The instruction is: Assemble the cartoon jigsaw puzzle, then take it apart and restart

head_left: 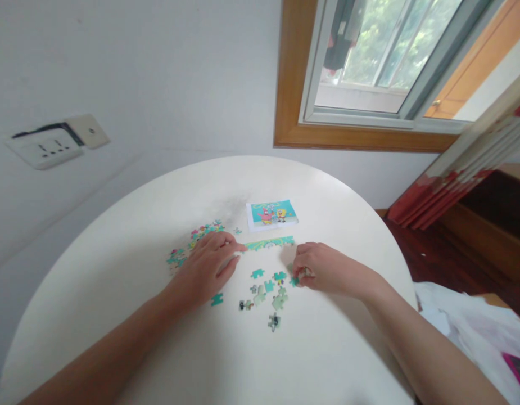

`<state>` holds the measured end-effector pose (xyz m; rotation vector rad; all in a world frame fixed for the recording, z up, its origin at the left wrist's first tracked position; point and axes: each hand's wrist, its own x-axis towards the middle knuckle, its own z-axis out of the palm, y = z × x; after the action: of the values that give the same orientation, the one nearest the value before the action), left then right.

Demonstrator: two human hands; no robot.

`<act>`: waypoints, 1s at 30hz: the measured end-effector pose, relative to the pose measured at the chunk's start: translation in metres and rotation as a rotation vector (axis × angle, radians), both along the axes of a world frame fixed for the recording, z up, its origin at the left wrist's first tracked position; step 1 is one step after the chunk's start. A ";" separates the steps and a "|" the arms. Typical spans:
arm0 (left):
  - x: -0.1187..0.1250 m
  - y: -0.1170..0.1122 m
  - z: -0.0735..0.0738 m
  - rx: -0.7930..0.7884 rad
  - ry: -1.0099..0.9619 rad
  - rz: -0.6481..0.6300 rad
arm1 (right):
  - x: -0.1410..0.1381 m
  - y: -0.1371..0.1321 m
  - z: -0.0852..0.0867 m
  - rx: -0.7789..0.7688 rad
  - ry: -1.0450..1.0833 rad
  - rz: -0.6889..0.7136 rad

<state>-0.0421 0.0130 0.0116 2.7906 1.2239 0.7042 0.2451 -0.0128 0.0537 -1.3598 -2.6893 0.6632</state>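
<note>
My left hand (209, 263) rests palm down on the table, with its index finger stretched out to the left end of a joined puzzle strip (270, 243). The thumb is apart from that finger, and no piece shows between them. Beside and partly under this hand is a pile of loose puzzle pieces (207, 228). My right hand (316, 263) has its fingers curled together on a teal puzzle piece (294, 281), mostly hidden by the fingertips. Several loose pieces, such as a pale green one (279, 298) and a teal one (257, 273), lie between the hands.
A picture card (272, 215) with two cartoon figures lies behind the strip on the round white table (260, 360). A wall with a socket (49, 147) and a window (369, 67) stand beyond. White plastic bags (466, 320) are at the right, below the table edge.
</note>
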 end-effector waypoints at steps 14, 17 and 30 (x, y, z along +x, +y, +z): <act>0.000 -0.001 0.002 0.024 -0.029 0.006 | -0.001 0.007 0.003 -0.330 0.477 -0.069; 0.000 -0.002 0.002 0.024 -0.022 -0.001 | 0.013 0.026 -0.006 -0.217 0.620 -0.252; 0.001 -0.003 0.005 0.015 -0.019 0.004 | 0.023 0.059 -0.043 -0.010 0.471 -0.492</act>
<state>-0.0409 0.0098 0.0166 2.7881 1.2260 0.7410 0.2682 0.0461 0.0104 -1.5461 -1.8990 0.8103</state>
